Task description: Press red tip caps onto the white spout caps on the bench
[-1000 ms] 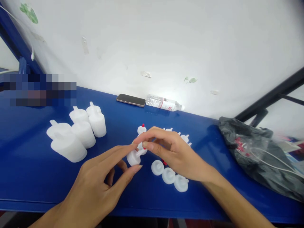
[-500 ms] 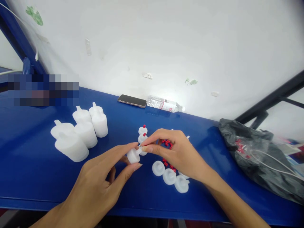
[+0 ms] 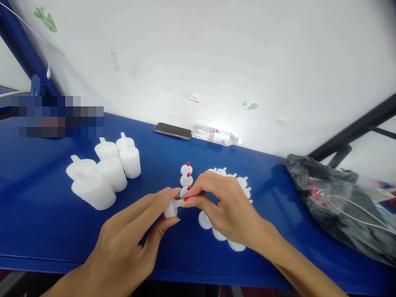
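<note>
Between the thumb and fingers of my left hand is a small white plastic nozzle piece, a round cup with a thin spout pointing right. My right hand pinches a small red cap at the tip of that spout. How far the cap sits over the tip is hidden by the fingers. Just behind my fingertips stands a short row of white nozzle pieces with red caps, the farthest capped piece fully visible. More uncapped white pieces lie around and partly beneath my right hand.
Tall stacks of white nozzle pieces stand left on the blue table. Against the wall lie a phone and a clear plastic bottle. A black plastic bag with red bits and a white cable is at the right.
A red cap now shows in my right fingers at the spout tip. My right hand has lowered slightly and covers the loose red caps seen before. The held piece has turned a little.
</note>
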`<state>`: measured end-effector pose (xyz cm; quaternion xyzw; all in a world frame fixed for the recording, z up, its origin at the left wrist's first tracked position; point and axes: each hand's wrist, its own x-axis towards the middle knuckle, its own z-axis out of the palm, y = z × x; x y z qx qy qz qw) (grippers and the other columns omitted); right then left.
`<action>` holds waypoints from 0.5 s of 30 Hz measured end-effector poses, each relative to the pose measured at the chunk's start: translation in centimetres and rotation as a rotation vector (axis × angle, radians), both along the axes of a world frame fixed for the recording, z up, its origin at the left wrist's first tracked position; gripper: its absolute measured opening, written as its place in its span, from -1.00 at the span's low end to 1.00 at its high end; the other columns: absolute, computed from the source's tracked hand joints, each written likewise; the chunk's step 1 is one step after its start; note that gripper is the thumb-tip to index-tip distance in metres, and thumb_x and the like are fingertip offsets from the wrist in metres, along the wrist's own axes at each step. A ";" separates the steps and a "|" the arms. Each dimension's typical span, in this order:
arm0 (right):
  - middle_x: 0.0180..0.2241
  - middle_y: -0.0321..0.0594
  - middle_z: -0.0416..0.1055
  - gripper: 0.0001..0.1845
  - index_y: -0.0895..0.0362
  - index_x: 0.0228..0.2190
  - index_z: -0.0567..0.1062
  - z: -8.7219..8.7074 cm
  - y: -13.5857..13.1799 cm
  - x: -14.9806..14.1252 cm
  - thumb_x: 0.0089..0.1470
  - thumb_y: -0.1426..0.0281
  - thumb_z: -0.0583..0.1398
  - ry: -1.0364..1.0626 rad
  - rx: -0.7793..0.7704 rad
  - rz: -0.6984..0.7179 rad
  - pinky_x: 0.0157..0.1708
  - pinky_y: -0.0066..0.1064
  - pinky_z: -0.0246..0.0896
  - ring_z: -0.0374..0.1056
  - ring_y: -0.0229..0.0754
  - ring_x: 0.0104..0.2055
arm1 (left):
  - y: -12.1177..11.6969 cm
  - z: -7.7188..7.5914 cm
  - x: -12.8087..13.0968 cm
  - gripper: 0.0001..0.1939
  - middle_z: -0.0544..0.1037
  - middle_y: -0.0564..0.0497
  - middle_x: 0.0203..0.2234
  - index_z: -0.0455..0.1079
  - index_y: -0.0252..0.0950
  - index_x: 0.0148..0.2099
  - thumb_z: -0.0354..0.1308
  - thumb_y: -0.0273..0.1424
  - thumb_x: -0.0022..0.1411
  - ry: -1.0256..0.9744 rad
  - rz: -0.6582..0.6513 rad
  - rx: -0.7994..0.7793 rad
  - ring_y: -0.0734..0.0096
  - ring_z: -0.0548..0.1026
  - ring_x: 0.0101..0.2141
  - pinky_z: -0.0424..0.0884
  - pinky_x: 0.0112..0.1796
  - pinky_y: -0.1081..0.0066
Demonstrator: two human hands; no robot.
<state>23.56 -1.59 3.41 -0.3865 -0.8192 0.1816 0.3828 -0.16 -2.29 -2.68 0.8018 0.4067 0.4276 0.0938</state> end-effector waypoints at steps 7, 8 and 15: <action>-0.39 -0.34 0.59 -0.65 0.08 -0.37 0.53 1.4 0.0 0.3 0.52 0.28 0.35 -0.103 -0.127 -0.017 -0.27 -0.37 0.26 0.43 -0.23 -0.33 | 0.6 0.3 0.6 -0.55 0.75 -0.09 -0.01 0.61 -0.07 0.29 0.23 -0.02 0.52 0.008 -0.030 -0.025 0.09 0.73 -0.01 0.74 -0.05 0.25; -0.41 -0.35 0.57 -0.63 0.08 -0.39 0.51 1.6 0.0 0.3 0.51 0.27 0.35 -0.134 -0.139 -0.027 -0.27 -0.36 0.25 0.42 -0.23 -0.33 | 0.7 0.5 0.6 -0.57 0.74 -0.09 0.01 0.61 -0.07 0.29 0.22 -0.05 0.53 0.002 -0.038 -0.023 0.11 0.73 -0.01 0.73 -0.05 0.26; -0.38 -0.32 0.62 -0.64 0.08 -0.37 0.58 1.3 0.4 1.0 0.51 0.23 0.35 -0.396 -0.158 -0.070 -0.17 -0.24 0.20 0.43 -0.17 -0.30 | 0.6 1.3 0.5 -0.70 0.66 0.07 0.07 0.57 0.00 0.23 0.14 -0.39 0.60 -0.061 -0.105 0.030 0.47 0.68 -0.04 0.60 -0.16 0.56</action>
